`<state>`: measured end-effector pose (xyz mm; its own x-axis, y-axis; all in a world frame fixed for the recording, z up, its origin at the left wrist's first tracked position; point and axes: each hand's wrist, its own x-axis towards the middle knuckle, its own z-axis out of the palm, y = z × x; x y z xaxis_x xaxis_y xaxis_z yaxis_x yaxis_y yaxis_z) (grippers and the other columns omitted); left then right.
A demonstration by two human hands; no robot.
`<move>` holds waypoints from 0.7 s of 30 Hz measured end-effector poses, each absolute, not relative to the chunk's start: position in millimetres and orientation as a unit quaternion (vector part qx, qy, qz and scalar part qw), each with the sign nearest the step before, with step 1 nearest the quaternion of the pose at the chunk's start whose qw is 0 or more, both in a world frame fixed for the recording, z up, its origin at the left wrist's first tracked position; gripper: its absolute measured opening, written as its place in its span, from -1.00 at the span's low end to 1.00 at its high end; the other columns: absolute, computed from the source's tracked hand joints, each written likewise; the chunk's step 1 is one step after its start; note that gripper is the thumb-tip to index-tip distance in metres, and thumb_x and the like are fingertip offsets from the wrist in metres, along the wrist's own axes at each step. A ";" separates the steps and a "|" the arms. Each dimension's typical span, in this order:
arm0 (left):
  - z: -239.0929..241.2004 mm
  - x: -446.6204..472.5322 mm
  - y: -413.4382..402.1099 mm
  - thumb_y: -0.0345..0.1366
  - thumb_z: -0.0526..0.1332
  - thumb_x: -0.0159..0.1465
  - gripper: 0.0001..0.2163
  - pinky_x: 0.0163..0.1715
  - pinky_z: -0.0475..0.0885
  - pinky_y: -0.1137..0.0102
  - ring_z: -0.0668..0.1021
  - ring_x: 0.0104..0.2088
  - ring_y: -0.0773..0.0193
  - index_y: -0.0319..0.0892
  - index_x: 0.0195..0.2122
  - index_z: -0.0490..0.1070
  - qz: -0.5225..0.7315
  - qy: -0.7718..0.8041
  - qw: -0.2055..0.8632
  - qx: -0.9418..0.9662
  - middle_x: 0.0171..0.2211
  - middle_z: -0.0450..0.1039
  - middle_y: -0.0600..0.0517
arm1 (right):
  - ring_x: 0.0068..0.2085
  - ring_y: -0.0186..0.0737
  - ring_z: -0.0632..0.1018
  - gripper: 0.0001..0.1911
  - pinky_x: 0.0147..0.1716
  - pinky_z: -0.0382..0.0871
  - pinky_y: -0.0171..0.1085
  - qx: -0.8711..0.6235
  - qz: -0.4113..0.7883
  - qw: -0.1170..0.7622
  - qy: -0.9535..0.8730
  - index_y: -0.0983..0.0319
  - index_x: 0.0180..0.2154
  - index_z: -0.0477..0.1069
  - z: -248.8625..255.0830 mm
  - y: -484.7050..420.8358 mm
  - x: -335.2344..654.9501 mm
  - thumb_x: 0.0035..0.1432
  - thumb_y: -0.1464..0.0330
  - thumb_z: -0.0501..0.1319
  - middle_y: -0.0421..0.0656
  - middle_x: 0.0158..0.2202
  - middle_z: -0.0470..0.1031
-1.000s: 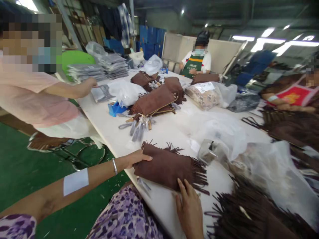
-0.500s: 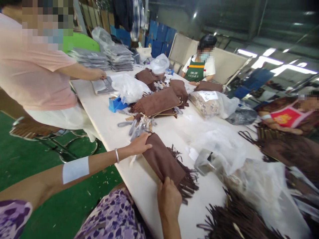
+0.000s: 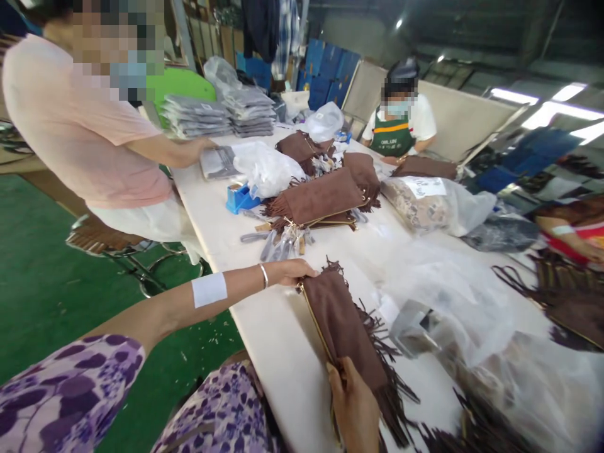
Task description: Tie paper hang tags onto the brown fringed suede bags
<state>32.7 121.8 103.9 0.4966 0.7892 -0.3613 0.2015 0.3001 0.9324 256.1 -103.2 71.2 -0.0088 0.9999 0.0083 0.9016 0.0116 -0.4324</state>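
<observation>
A brown fringed clutch bag (image 3: 346,321) lies slanted over the near part of the white table, its gold zipper edge turned toward me. My left hand (image 3: 296,271) is closed on its far corner, by the zipper end; part of the fingers is hidden behind the bag. At the near end, my right hand (image 3: 355,399) grips the zipper edge, thumb and fingers pressed together. Fringe hangs along the bag's right side and near end. Just beyond my left hand sits a bunch of grey straps with gold clips (image 3: 287,244).
More brown fringed bags (image 3: 325,195) are piled further up the table (image 3: 219,251). Beside them are a blue tape dispenser (image 3: 240,198) and a white plastic bag (image 3: 268,168). Clear plastic bags (image 3: 453,302) cover the right side. Co-workers (image 3: 399,129) work around the table.
The bag has turned so its zipper edge now shows. My left hand has shifted from its top face to the zipper corner, and my right hand now grips the zipper edge. The view has swung.
</observation>
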 end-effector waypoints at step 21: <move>146.3 -83.9 26.7 0.04 0.36 0.09 -0.54 -0.62 0.39 0.42 0.54 -0.56 0.22 -0.15 -0.09 0.46 0.081 0.384 0.816 0.424 -0.42 0.55 -0.03 | -0.19 -0.12 0.47 -0.73 -0.31 0.30 -0.24 -0.600 -0.066 0.087 -0.792 0.13 -0.03 0.42 75.5 -37.2 283.2 0.32 0.33 0.03 -0.12 -0.21 0.44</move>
<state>-83.9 26.7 146.3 0.6921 0.4569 -0.5588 0.1937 0.6282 0.7536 283.2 -37.2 75.5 -0.2643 0.9397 0.2170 0.9627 0.2707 0.0002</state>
